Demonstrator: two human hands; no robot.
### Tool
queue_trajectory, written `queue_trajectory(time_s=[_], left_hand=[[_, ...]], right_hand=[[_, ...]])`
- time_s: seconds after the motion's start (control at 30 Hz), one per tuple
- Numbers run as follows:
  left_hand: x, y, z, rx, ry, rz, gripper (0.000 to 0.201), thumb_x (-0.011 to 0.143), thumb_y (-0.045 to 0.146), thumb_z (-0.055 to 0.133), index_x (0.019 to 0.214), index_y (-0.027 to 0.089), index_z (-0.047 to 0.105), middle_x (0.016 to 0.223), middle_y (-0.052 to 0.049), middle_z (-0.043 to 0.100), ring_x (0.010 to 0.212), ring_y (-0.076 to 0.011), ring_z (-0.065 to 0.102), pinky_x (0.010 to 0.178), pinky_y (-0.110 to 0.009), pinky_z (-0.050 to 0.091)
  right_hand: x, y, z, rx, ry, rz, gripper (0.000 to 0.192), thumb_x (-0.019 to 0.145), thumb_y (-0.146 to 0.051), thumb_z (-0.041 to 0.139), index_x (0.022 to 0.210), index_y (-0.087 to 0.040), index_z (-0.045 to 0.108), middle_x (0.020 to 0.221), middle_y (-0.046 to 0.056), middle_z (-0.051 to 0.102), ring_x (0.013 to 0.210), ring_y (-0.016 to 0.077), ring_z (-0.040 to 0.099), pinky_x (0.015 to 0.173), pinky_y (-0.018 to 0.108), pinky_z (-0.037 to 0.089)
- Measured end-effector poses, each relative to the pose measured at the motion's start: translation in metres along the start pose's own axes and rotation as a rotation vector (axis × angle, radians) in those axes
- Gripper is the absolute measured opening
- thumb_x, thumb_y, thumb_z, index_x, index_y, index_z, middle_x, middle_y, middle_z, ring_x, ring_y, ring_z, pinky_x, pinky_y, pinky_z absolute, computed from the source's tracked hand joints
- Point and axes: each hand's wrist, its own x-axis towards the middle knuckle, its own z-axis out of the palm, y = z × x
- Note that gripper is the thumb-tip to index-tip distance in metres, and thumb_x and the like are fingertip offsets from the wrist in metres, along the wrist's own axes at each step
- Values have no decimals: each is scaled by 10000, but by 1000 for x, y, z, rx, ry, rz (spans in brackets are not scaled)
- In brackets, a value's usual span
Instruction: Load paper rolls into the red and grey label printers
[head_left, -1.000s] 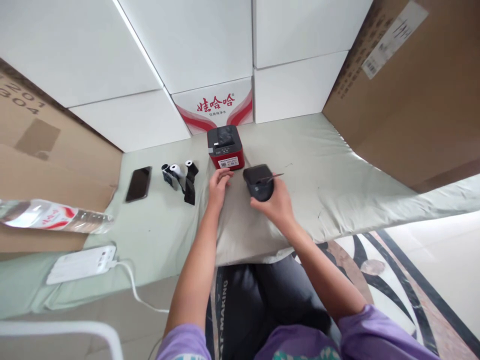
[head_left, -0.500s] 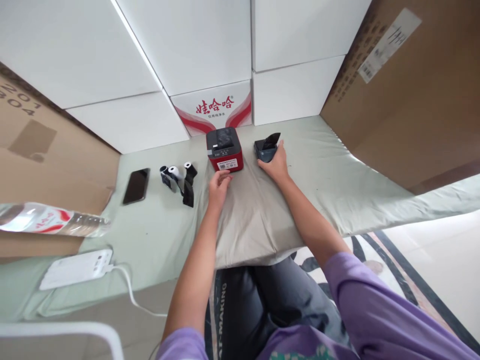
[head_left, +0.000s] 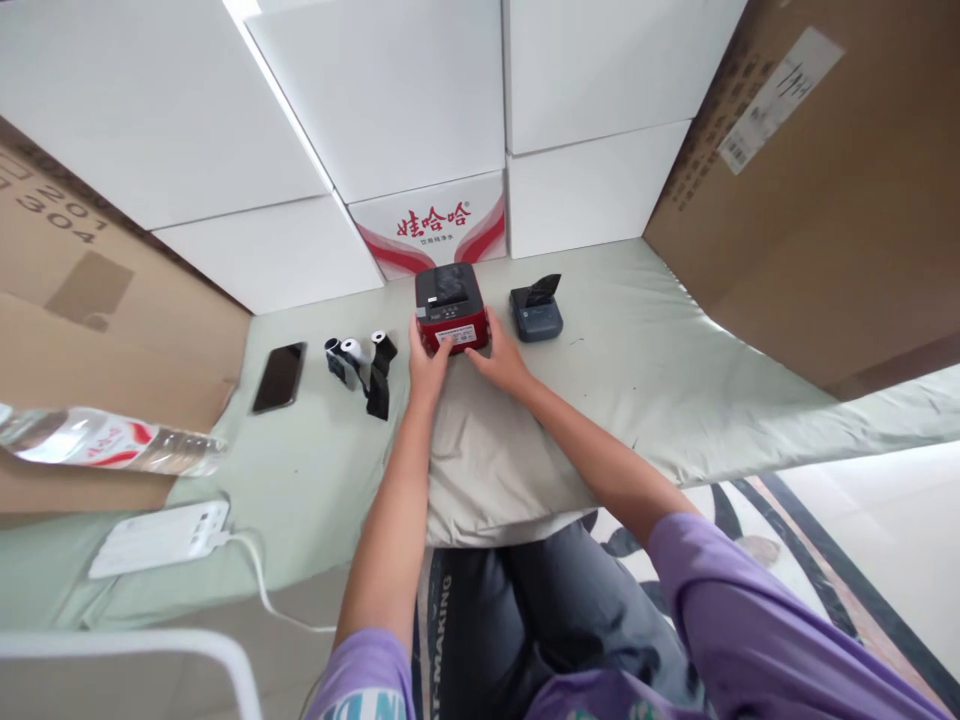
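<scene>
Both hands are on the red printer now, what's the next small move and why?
Probably draw the red printer toward the body onto the grey pad. The left hand and right hand flank its front corners, fingers against its sides, and it stands at the pad's far edge, close to the boxes. The grey printer stands apart on the right, so the path looks free.

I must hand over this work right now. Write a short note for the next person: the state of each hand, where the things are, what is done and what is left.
Left hand: on the left front corner of the red printer, touching it; grip not clear.
Right hand: on the printer's right front corner, same.
Red printer: upright on the green cloth, at the far edge of the grey pillow.
Small dark printer: set down just right of the red one, lid raised, no hand on it.
Paper rolls and phone: to the left, untouched.
Done: small printer put aside.
Left: the red printer, which both hands are only now touching.
</scene>
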Motion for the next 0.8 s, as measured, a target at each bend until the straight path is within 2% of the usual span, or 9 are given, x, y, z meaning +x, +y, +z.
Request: queue_trajectory(time_s=[0.13,0.3,0.37,0.43,0.53,0.6,0.8], left_hand=[[-1,1,6,-16,-40,39,937,858,438,745,1641,285,253,1616,-106,490,1462,-242,527,1215,-425,443],[-25,21,0,-61,-52,54,893,861,506,742,1613,213,362,1553,-156,558,1408,-280,586,1176,-420,492],[-37,29,-6,-52,-8,32,818,871,536,727,1556,178,460,1480,-174,620,1329,-295,648,1131,-430,533],[-48,37,-13,-26,86,17,707,902,557,683,1470,154,560,1374,-175,688,1244,-297,697,1071,-425,572],[-59,46,-21,72,267,15,514,951,538,612,1301,167,668,1201,-138,750,1109,-264,738,971,-378,602],[-62,51,-24,148,331,24,387,952,488,611,1177,184,694,1095,-109,759,1020,-239,740,903,-345,597],[-64,55,-23,292,301,27,142,922,343,611,986,223,652,906,-39,712,854,-193,685,767,-284,529]], right_hand=[[7,7,2,10,31,29,932,854,-400,713,1627,-169,247,1667,195,397,1549,323,399,1290,544,318],[-5,-7,-10,-77,140,17,696,892,-369,686,1517,-212,424,1492,173,572,1422,326,518,1221,538,407],[-18,-18,-15,-121,137,-17,654,875,-350,699,1466,-200,462,1425,186,586,1383,344,525,1190,544,435],[-32,-28,-17,-149,123,-34,639,851,-339,713,1424,-189,474,1368,196,584,1332,357,538,1155,549,462],[-50,-40,-14,-155,110,-21,630,820,-353,730,1377,-215,472,1312,178,577,1255,351,560,1094,541,504],[-56,-44,-11,-152,109,-8,656,787,-354,746,1363,-224,461,1287,164,576,1211,346,573,1057,536,526],[-59,-47,-15,-199,95,-74,845,716,-282,733,1467,-159,365,1380,212,538,1290,392,506,1129,576,466]])
